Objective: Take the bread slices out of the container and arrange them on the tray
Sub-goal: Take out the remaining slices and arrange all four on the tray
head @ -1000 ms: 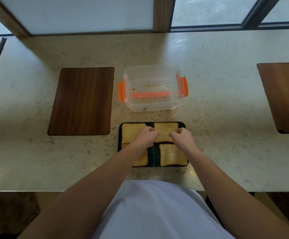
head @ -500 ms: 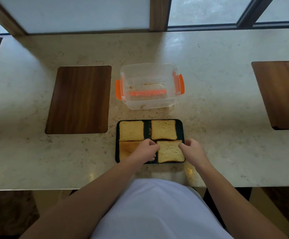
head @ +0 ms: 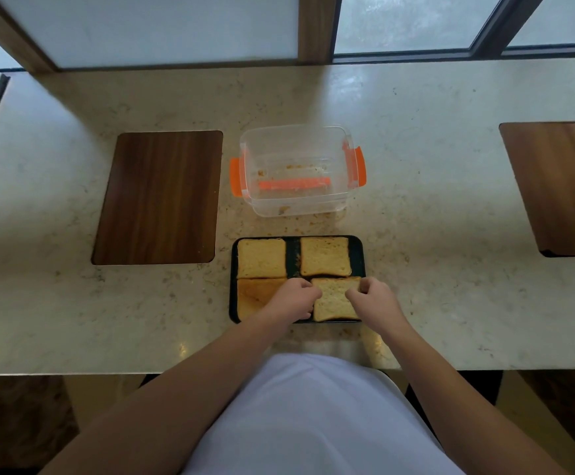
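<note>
Since half a second earlier, both hands had been drawn in over the near right slice (head: pixel 334 299), the right hand (head: pixel 371 298) brought from the tray's edge onto the bread's right side. That slice was pinched at its far corners, the left hand (head: pixel 294 298) curled at the left corner and the right at the other. Four toasted, golden-brown square slices were seen lying flat on the dark tray (head: pixel 234 269), two by two, the near left slice (head: pixel 255 294) darker and partly hidden. Only crumbs were left in the clear container (head: pixel 296 173) beyond the tray. The arranging step was judged nearly finished; squaring the last slice and letting go were judged to be needed next.
</note>
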`<state>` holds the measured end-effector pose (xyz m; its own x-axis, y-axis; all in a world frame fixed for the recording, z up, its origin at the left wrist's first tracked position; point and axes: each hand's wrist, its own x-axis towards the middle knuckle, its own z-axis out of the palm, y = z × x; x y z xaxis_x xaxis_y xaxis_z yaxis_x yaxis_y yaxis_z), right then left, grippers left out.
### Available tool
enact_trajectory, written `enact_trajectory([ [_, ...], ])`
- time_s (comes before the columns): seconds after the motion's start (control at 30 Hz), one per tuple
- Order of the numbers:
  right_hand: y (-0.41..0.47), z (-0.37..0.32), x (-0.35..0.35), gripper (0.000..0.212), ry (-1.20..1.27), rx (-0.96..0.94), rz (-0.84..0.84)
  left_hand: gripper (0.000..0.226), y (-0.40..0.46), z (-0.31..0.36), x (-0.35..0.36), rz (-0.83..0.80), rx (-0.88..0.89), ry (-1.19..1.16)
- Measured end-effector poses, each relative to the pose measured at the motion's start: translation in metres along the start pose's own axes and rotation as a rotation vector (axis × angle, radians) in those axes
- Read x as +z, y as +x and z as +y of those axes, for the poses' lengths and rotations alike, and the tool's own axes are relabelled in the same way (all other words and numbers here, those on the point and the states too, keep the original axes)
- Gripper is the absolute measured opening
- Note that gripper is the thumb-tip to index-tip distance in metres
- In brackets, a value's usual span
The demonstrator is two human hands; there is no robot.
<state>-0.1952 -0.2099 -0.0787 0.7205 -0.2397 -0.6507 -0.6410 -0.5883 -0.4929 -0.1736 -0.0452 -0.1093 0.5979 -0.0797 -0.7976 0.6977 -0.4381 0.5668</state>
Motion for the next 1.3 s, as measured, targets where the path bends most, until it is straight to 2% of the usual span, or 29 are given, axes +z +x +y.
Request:
enact_trajectory([
  [0.23,0.0,0.0,0.002,0.045,0.067,0.008,-0.011,0.044,0.002,-0.002,-0.006,-0.022,-0.014,0.012],
  [0.43,0.004,-0.002,0.005,0.05,0.088,-0.012,-0.088,0.05,0.008,-0.006,-0.021,-0.034,-0.074,-0.002],
  [0.6,0.005,-0.006,0.008,0.051,0.106,-0.033,-0.123,0.048,0.008,-0.007,-0.029,-0.024,-0.052,0.017],
  [0.87,0.015,-0.007,0.003,0.051,0.154,0.001,-0.103,0.048,0.007,0.0,-0.032,-0.001,-0.038,0.015],
  [1.13,0.021,-0.017,0.0,0.065,0.143,-0.016,-0.073,0.059,0.01,0.018,-0.029,0.027,-0.002,-0.028],
  [1.3,0.023,-0.021,0.0,0.064,0.153,-0.011,-0.094,0.06,0.01,0.026,-0.024,0.019,0.021,-0.009],
])
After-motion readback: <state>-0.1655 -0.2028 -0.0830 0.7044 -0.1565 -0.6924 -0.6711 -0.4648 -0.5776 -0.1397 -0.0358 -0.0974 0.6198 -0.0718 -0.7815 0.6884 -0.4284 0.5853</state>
